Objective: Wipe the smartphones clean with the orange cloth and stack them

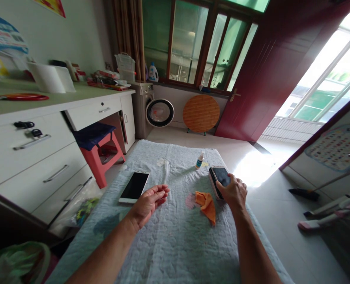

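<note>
My right hand (234, 191) is at the right edge of the quilted cloth (175, 244), thumb and fingers closed around a dark-screened smartphone (221, 176). That phone lies on top of a dark stack; what makes up the stack is partly hidden by my hand. To the left, my left hand (151, 203) rests palm inward with loosely curved fingers and nothing in it. Beside it lies a white smartphone (135, 187), black screen up. Between the hands is a crumpled orange cloth (206, 206), nearest my right hand. Farther back stands a small spray bottle (199, 161).
A white desk (100, 103) with drawers runs along the left, with a red stool (103, 157) under it. Beyond the cloth are a washing machine (142, 104) with its door open and a round wooden tabletop (201, 113). A broom (305, 194) lies on the right.
</note>
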A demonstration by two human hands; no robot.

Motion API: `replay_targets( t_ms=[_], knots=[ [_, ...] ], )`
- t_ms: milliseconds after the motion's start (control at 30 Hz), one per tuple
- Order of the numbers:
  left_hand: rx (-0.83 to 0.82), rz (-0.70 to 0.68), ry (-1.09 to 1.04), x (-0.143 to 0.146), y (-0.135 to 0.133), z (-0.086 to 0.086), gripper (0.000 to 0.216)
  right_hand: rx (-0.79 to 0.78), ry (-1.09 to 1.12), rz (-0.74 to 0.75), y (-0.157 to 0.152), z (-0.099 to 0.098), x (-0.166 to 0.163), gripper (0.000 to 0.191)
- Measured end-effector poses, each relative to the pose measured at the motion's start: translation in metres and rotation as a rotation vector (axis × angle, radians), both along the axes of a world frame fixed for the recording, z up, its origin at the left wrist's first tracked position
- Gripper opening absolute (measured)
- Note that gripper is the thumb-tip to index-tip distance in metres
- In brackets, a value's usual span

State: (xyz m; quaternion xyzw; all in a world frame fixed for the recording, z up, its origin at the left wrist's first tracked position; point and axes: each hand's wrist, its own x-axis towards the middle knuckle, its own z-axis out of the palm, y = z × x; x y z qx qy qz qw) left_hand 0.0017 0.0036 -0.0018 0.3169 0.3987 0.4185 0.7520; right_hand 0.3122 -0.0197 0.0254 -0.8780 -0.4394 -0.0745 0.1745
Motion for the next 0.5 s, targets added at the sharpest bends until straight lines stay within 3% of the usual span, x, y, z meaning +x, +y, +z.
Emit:
replay_targets(
  t_ms=[500],
  knots=[
    [0.018,-0.019,0.010,-0.0004,-0.0015,-0.0006,0.025,-0.009,-0.020,-0.027,-0.0005,-0.0030,-0.0039,0.072]
  ],
)
